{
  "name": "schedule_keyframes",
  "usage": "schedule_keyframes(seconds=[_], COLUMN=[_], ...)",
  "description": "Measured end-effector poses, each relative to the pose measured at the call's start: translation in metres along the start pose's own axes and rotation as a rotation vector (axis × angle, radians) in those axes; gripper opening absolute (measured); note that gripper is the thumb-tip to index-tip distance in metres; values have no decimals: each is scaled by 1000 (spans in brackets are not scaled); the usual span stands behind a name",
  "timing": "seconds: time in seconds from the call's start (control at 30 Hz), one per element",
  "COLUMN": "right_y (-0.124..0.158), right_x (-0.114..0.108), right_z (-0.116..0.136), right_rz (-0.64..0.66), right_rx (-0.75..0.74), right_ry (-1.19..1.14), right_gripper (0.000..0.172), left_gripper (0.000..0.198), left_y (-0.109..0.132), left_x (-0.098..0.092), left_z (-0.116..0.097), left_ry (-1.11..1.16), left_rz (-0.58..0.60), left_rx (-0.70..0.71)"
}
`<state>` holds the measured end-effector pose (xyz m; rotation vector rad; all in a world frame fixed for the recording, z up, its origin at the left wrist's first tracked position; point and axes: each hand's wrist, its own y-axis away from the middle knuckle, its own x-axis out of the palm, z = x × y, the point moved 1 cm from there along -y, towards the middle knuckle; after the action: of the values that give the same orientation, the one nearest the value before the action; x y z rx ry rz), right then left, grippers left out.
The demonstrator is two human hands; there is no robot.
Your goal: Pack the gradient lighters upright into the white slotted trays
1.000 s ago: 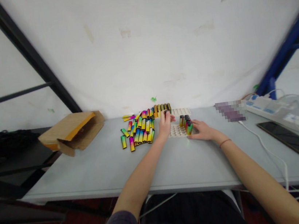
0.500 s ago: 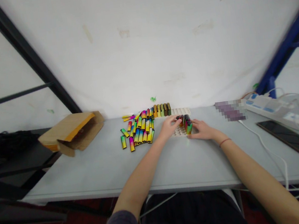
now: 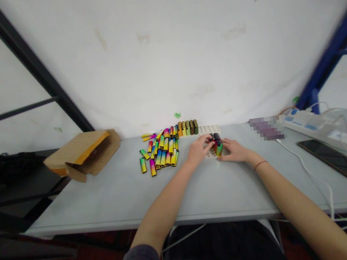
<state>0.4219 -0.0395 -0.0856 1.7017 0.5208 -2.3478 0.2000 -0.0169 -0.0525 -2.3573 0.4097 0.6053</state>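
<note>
A white holed tray point(image 3: 211, 154) stands on the table, partly hidden by my hands. Upright in it is a row of black-topped lighters point(image 3: 218, 145) with shiny rainbow bodies. My left hand point(image 3: 199, 148) reaches in from the left, thumb and fingers pinched on a lighter against this row; the fingers mostly cover it. My right hand point(image 3: 234, 151) curls round the tray's right side, thumb at the front edge and fingers beside the row. A loose pile of rainbow-coloured lighters point(image 3: 162, 150) lies to the left of my left hand.
Behind the hands, several gold-topped lighters point(image 3: 187, 128) stand in rows, beside a second white tray point(image 3: 210, 129). An opened cardboard box point(image 3: 82, 152) lies at the left. A power strip point(image 3: 313, 126), white cables point(image 3: 323, 183) and a dark phone point(image 3: 332, 159) occupy the right side.
My left hand has moved slightly right, bringing the lighter in its fingers up against the row in the tray. My right hand stays where it was.
</note>
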Motion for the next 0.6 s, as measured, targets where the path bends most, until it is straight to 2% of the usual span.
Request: schedule_keyframes(seconds=[0.13,0.33,0.6], right_y=[0,0,0], right_x=[0,0,-1], right_z=[1,1,0], right_rz=[-7,3,-17], right_rx=[10,14,-11], right_ry=[-3,2,-8], right_gripper=[80,84,79], left_gripper=[19,14,25], left_y=[1,0,-3], left_x=[1,-6,-13], left_z=[-4,-5,-2], left_ry=[-108,-218,-256], left_rz=[21,-9,52], left_rx=[40,-17,96])
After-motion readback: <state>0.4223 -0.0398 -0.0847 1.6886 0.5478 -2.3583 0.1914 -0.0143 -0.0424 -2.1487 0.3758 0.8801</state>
